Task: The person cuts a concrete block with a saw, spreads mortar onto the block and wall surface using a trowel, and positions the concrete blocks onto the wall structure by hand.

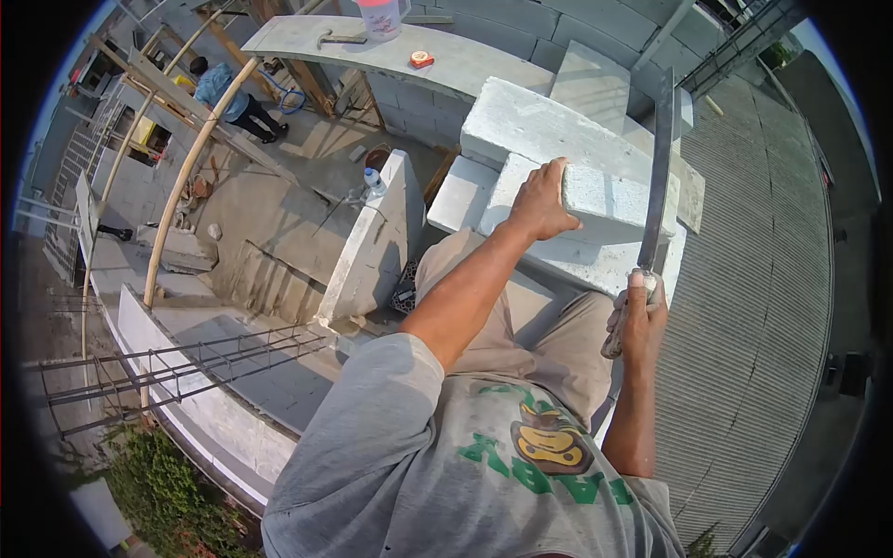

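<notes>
My left hand (544, 200) grips the near left end of a small white lightweight concrete block (614, 205), thumb on the side and fingers over the top edge. That block lies on a larger white block (567, 244). My right hand (644, 312) is closed around the pale, crusted handle of a machete (659, 177). Its long dark blade points up and away, standing at the block's right end; whether it touches the block I cannot tell. A longer white block (549, 130) lies just beyond, and another pale block (462, 193) sits to the left.
A hammer (342, 39), a tape measure (421, 59) and a pink-lidded jug (381, 19) stand on a curved ledge. A corrugated roof (753, 279) drops away right. Rebar (186, 372) juts out at left. Below, a person (228, 93) stands near bamboo poles. A bottle (374, 179) tops a thin wall.
</notes>
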`<state>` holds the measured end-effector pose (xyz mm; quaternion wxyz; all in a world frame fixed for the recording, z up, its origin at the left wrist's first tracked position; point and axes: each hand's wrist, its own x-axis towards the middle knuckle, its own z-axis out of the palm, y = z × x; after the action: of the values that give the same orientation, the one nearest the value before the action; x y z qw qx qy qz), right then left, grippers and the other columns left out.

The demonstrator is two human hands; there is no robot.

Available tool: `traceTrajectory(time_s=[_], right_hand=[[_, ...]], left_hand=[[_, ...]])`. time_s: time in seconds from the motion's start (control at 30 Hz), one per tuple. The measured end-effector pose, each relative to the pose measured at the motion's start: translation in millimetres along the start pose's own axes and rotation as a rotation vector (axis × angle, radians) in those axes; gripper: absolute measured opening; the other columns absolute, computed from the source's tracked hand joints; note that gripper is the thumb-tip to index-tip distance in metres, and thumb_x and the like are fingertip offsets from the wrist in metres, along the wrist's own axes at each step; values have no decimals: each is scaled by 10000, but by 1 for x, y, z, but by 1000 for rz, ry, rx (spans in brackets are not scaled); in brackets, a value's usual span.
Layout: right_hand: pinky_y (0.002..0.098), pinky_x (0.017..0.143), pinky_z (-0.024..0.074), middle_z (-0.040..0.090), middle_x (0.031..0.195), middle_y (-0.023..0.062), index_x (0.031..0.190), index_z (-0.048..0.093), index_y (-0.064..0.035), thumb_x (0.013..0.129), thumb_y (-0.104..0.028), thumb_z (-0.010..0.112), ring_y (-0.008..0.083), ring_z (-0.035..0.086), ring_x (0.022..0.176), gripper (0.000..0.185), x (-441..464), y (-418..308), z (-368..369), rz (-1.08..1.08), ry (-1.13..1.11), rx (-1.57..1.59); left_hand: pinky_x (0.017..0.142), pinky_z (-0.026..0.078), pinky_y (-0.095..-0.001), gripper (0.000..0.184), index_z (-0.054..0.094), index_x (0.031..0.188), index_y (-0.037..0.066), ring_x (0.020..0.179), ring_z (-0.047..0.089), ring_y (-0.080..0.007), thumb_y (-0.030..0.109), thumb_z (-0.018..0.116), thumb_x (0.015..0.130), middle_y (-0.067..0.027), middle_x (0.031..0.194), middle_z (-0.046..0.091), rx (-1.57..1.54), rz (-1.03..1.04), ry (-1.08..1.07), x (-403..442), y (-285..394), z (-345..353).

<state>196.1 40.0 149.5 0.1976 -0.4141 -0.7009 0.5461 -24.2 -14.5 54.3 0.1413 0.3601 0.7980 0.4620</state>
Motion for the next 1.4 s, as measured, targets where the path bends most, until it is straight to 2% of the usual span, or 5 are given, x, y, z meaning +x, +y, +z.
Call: traceTrajectory(time_s=[0.17,0.6,0.93,1.13,1.4], right_hand=[[450,588,492,643,710,208,1076,538,-1,980,-389,558,347,663,623,400,15,13,2,-111,-20,-348],[544,613,487,620,726,341,1038,486,92,968,-406,548,511,633,726,506,17,15,17,-117,25,-484],[313,591,507,644,787,161,1178,431,38,971,-207,592,246,674,679,359,-11,-48,-2,-548,200,-55],[515,654,506,640,743,310,1079,497,61,987,-420,489,517,637,752,490,24,27,22,-112,10,-490],[333,578,485,648,758,173,1153,464,60,981,-265,566,265,662,674,382,-4,-52,-14,-480,155,-25]], left_hand=[[1040,387,-444,1016,324,1370,75,1241,454,-377,268,902,557,-190,1321,481,61,10,-38,4,-3,-2],[1021,396,-462,1031,313,1367,73,1233,465,-388,269,913,553,-205,1301,491,137,19,-27,5,-3,-3],[1015,423,-439,1037,307,1357,63,1225,485,-388,256,923,545,-219,1275,504,153,34,-24,7,-9,1],[1031,403,-452,1050,290,1386,47,1244,462,-389,274,909,570,-219,1329,481,136,-6,-59,12,-1,-6],[1018,410,-455,1028,298,1374,47,1229,474,-391,259,908,574,-218,1303,496,145,-27,-81,5,2,-7]])
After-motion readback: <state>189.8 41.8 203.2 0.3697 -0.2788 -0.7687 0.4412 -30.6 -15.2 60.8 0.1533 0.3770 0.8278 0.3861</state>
